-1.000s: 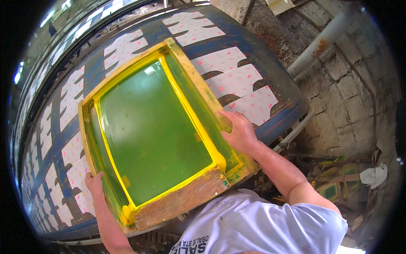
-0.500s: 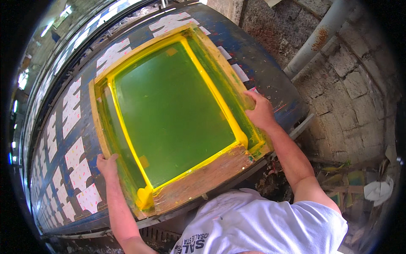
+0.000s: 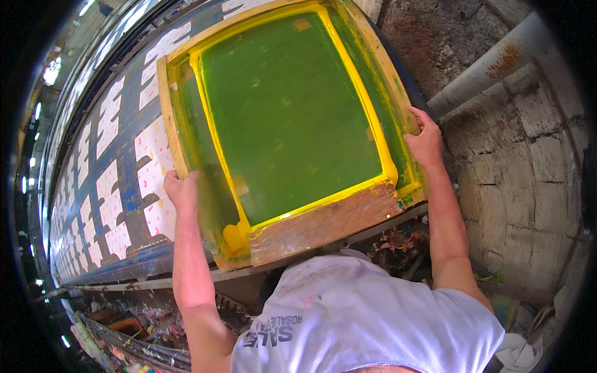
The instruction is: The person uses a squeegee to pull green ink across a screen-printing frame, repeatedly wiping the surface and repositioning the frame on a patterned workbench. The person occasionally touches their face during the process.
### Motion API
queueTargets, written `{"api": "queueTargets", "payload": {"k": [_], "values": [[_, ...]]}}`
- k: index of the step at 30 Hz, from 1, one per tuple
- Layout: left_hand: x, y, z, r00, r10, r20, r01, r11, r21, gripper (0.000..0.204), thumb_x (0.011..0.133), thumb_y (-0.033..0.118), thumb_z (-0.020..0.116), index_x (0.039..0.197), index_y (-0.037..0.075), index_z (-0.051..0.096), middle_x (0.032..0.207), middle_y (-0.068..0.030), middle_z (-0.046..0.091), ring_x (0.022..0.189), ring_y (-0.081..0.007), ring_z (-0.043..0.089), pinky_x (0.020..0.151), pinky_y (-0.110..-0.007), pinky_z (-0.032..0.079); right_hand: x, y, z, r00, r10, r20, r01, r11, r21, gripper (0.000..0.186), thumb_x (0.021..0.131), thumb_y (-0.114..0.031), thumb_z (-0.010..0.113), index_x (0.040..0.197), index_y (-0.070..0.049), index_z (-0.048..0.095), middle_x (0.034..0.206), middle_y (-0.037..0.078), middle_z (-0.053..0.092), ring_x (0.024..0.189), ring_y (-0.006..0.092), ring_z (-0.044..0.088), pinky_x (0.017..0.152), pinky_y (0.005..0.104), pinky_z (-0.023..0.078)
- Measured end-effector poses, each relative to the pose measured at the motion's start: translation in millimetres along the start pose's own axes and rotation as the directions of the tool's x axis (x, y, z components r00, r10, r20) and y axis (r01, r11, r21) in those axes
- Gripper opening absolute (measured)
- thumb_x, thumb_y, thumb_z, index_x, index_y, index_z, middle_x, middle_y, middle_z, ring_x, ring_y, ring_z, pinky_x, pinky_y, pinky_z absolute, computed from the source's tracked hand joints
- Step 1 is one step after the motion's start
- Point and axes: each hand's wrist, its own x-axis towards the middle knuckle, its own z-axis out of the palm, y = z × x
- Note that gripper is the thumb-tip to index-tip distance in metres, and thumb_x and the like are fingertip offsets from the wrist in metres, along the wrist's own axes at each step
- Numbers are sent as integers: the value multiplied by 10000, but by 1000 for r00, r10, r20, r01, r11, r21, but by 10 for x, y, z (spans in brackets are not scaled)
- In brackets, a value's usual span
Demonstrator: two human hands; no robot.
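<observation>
Shifted further along the worktop (image 3: 134,205) since a second ago, the green-meshed printing screen (image 3: 286,118) now lies over fresh white patterned pieces (image 3: 112,112). Left hand (image 3: 181,191) and right hand (image 3: 426,142) grip its opposite side rails; uneven setting-down would probably smear yellow ink (image 3: 235,236).
</observation>
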Motion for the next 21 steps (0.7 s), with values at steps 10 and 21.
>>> {"api": "queueTargets", "payload": {"k": [10,21], "values": [[-30,-70,248,1000,23,14,-26,976,218,307,822,96,905,1022,-19,702,1001,-148,771,911,-276,734,902,-415,565,137,170,-186,997,-17,76,29,986,-163,739,867,-15,823,1574,-139,649,1434,183,759,1310,354,744,1106,479,593],[-23,-65,315,999,-26,34,11,920,391,363,822,205,918,1003,-33,713,1048,-232,756,984,-381,729,937,-471,564,-1292,-962,-112,425,-572,702,710,691,134,548,901,-223,844,1430,-129,734,1472,170,693,1348,385,676,1157,515,544]]}}
